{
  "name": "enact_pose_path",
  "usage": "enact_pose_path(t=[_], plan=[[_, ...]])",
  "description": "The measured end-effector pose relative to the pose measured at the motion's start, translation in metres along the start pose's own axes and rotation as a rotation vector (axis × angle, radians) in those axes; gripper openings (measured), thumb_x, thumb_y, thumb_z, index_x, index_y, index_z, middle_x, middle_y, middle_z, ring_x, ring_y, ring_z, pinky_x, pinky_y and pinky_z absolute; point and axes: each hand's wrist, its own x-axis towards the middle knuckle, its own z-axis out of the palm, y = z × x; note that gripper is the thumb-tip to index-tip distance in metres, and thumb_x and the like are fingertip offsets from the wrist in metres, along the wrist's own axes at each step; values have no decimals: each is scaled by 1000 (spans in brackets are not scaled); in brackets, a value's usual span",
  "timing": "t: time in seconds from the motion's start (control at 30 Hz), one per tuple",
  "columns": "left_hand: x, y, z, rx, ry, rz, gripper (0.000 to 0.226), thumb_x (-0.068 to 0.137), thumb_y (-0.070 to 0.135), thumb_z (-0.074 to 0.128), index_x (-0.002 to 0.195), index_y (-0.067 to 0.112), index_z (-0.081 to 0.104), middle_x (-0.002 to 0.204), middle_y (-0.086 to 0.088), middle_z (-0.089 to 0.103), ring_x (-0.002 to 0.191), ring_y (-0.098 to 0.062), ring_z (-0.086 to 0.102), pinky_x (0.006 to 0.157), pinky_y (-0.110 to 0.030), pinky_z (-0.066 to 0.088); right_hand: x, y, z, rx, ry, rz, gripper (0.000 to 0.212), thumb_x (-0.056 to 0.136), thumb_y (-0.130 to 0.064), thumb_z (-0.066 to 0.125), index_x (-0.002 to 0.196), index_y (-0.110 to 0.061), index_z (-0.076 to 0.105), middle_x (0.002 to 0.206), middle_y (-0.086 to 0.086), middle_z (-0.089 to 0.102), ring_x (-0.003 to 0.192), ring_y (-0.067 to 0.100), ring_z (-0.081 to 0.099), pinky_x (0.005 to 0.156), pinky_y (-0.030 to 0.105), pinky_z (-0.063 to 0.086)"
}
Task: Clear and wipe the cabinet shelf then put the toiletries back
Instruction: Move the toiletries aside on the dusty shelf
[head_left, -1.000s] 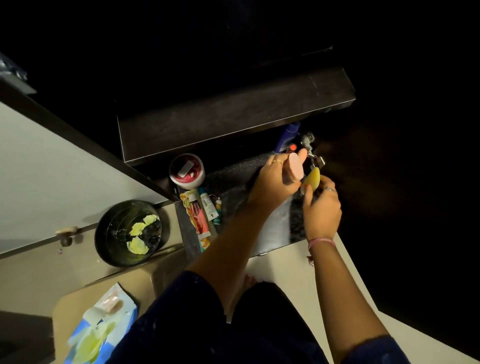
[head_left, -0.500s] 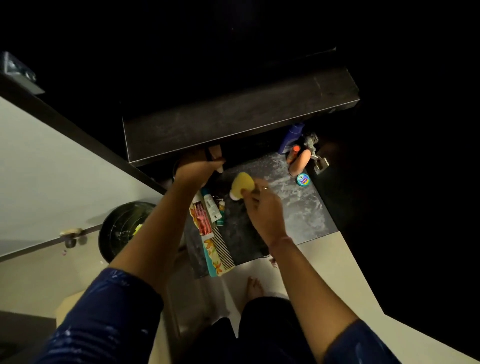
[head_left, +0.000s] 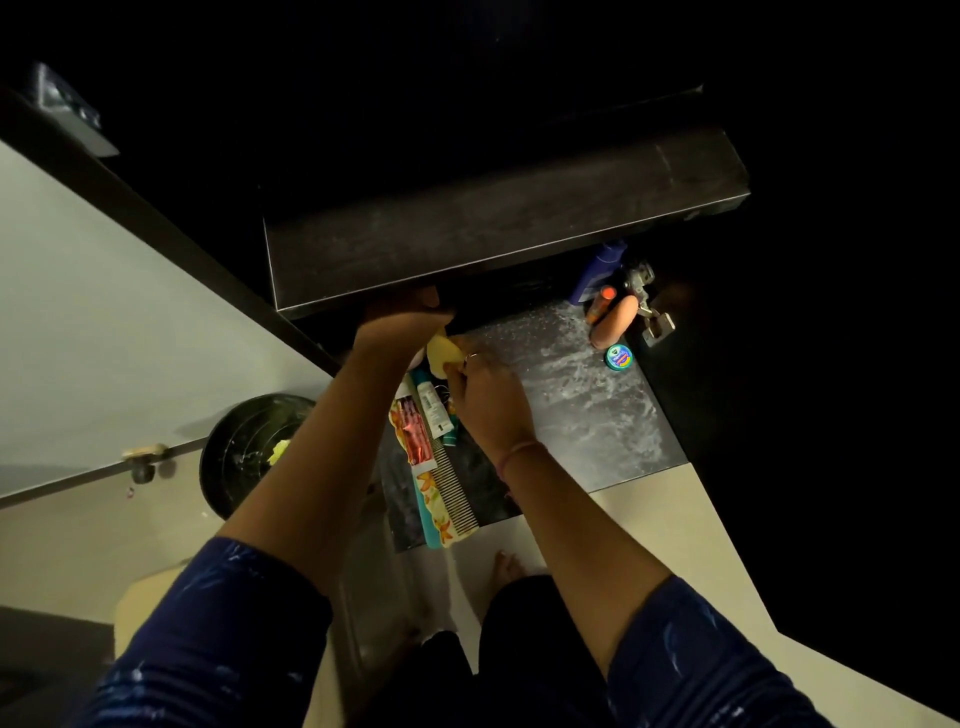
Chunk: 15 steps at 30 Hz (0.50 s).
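The dark marbled cabinet shelf (head_left: 571, 410) lies under an upper black shelf (head_left: 493, 228). My left hand (head_left: 402, 325) reaches to the shelf's back left corner, its fingers hidden below the upper shelf's edge. Just right of it, my right hand (head_left: 485, 400) pinches a yellow oval sponge (head_left: 441, 353). At the left end lie a red toothpaste pack (head_left: 413, 434), a white tube (head_left: 434, 410), a comb (head_left: 457, 488) and a floral pouch (head_left: 434, 514). A blue bottle (head_left: 597, 270), a peach tube (head_left: 615, 322) and a round teal tin (head_left: 618, 357) stand at the back right.
The open white cabinet door (head_left: 104, 312) with its knob (head_left: 143, 457) stands at the left. A black bin (head_left: 239, 452) holding yellow scraps sits on the floor below it. A metal hinge (head_left: 649, 312) is fixed at the shelf's right wall. My foot (head_left: 509, 564) shows below.
My left hand left the peach tube at the back right and swung to the back left corner. My right hand carried the yellow sponge leftward beside it.
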Motion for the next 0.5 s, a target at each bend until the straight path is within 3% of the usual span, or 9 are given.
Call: enact_pose_path(t=[0.1, 0.2, 0.4, 0.5], plan=[[-5, 1, 1, -103, 0, 6, 43, 97, 29, 42, 125, -3, 50, 126, -18, 52, 117, -31, 48, 100, -33, 35, 0, -3, 1, -37, -23, -4, 34, 97, -23, 47, 128, -10, 52, 113, 15, 63, 96, 26, 63, 79, 32, 51], [-11, 3, -2, -234, 72, -11, 54, 91, 38, 54, 126, -3, 52, 134, -21, 51, 126, -34, 46, 108, -38, 34, 4, -4, 2, -6, -69, 21, 32, 97, -22, 46, 125, -8, 53, 119, 13, 60, 102, 26, 61, 84, 33, 51], [-35, 13, -8, -199, 46, -38, 62, 93, 42, 50, 140, 4, 34, 146, -17, 35, 134, -31, 35, 109, -37, 30, 4, -5, 0, 70, -82, 45, 33, 93, -19, 53, 123, -6, 54, 123, 13, 57, 106, 26, 59, 89, 31, 47], [-46, 9, -12, -49, 108, -99, 67, 90, 50, 51, 135, 3, 40, 136, -18, 46, 124, -30, 46, 104, -38, 38, -1, -3, -8, 129, -94, 66, 32, 92, -17, 56, 123, -9, 54, 124, 11, 58, 110, 23, 57, 94, 30, 47]])
